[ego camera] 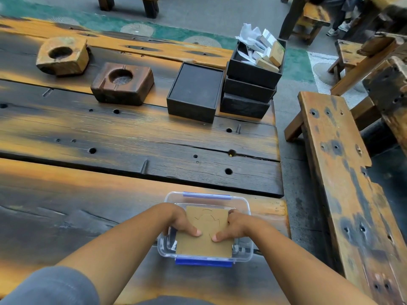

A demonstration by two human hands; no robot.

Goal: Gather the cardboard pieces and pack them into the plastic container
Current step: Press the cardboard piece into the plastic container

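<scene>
A clear plastic container [244, 208] with blue clips stands near the table's front right edge. A brown cardboard piece [203, 245] with a cut outline lies flat over its opening, tilted slightly. My left hand [181, 221] holds the cardboard's left edge, thumb pressed on top. On the right edge sits my right hand [234, 226], its thumb also on the cardboard. Whatever lies under the cardboard inside the container is hidden.
A dark wooden table [132, 139] carries two wooden ashtray blocks [62, 55] [122, 83], a black box [195, 92] and stacked black trays [248, 89] holding paper and small packets. A wooden bench [343, 172] runs along the right. More benches and a person's legs stand at the back.
</scene>
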